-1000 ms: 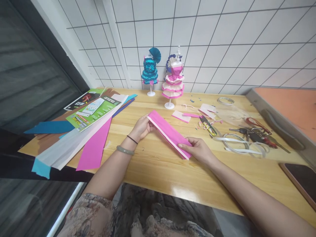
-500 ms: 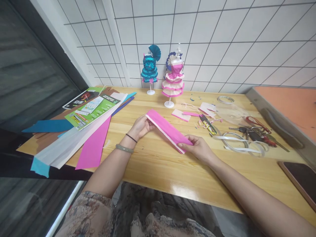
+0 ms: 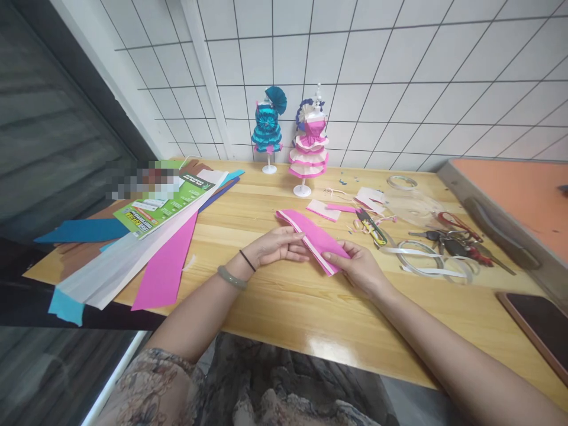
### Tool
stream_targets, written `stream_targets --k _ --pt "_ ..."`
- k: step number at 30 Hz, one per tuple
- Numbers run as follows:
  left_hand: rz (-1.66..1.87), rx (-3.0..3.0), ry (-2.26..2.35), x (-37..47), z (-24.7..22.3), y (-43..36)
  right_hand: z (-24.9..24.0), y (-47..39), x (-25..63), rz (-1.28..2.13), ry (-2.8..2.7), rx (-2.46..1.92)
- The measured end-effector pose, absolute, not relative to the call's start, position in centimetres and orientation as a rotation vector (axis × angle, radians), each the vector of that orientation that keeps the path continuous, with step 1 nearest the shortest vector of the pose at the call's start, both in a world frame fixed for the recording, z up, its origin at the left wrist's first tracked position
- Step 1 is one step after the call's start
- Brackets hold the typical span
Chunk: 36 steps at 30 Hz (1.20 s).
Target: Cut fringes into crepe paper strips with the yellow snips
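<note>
A pink paper strip (image 3: 317, 234) with a white band along its near edge is held above the table, its far left end curving freely. My right hand (image 3: 358, 266) grips the strip's right end, thumb on top and fingers beneath. At the strip's near edge, about midway along, my left hand (image 3: 284, 245) touches the white band with its fingers stretched out; whether it pinches the paper is hard to see. Behind stand two small dress forms: one in a pink and white tiered paper dress (image 3: 309, 154), the other in a teal paper dress (image 3: 267, 130).
Thread snips (image 3: 371, 228) lie among paper scraps right of the strip. Further right are tape rolls (image 3: 419, 255), keys (image 3: 457, 244) and a phone (image 3: 539, 325). Coloured paper strips (image 3: 164, 266) and a green packet (image 3: 171, 204) are piled at the left.
My left hand has left the strip's far left end and slid right along its near edge. That end now bends loose. My right hand keeps its hold.
</note>
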State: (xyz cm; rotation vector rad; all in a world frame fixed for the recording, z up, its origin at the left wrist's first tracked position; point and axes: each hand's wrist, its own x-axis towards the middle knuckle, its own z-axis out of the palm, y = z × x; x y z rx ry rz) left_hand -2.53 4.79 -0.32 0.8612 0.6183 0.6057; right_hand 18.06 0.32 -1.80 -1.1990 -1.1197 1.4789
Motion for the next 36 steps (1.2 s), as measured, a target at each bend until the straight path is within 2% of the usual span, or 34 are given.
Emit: stream_targets --k 8,36 --pt "0.609 0.921 0.733 -1.9 -0.9 4.7 -1.6 -0.2 17.6 1.384 -1.258 -1.268" --pt "0.682 0.91 0.75 -2.4 -1.5 5.2 -2.2 0.4 17.9 1.488 -1.14 -1.217"
